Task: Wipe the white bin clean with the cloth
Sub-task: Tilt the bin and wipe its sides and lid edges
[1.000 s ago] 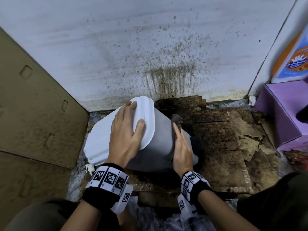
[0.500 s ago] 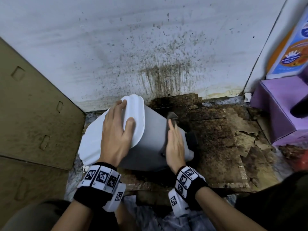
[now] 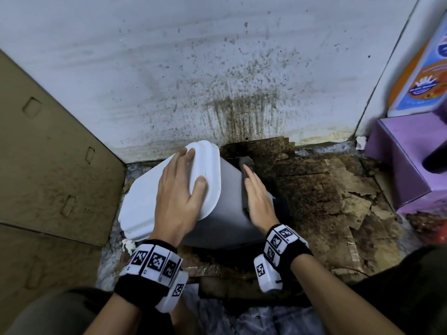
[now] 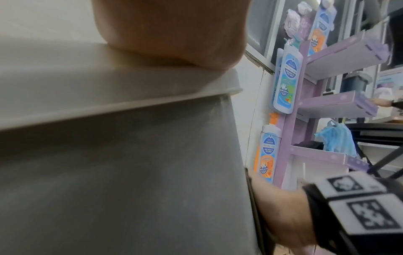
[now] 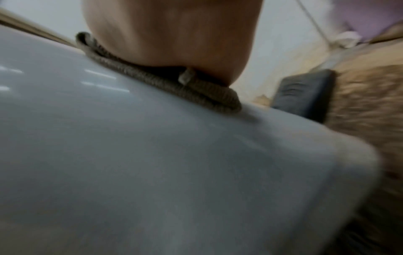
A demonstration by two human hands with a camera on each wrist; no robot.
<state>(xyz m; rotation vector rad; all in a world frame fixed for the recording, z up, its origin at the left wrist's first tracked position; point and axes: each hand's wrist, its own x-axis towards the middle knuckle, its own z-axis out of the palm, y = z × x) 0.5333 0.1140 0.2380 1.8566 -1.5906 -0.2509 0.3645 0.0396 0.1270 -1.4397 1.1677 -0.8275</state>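
The white bin (image 3: pixel 222 213) leans to the left on the floor with its white lid (image 3: pixel 145 194) closed. My left hand (image 3: pixel 179 189) lies spread on the lid, fingers straight and thumb near the lid's right edge. My right hand (image 3: pixel 258 199) presses a folded grey cloth (image 3: pixel 246 163) flat against the bin's right side wall. In the right wrist view the cloth (image 5: pixel 163 82) lies sandwiched between my palm (image 5: pixel 174 34) and the bin wall (image 5: pixel 152 163). The left wrist view shows my palm (image 4: pixel 170 31) on the lid (image 4: pixel 109 89).
A stained white wall (image 3: pixel 217 68) stands just behind the bin. Brown cardboard panels (image 3: pixel 48 177) close off the left. Torn, dirty cardboard (image 3: pixel 326 201) covers the floor to the right. A purple display stand (image 3: pixel 411 153) occupies the right corner. A dark part (image 3: pixel 281 206) sits beside the bin's base.
My right hand has slid the cloth a little farther along the bin's side toward the wall. The left hand stays on the lid.
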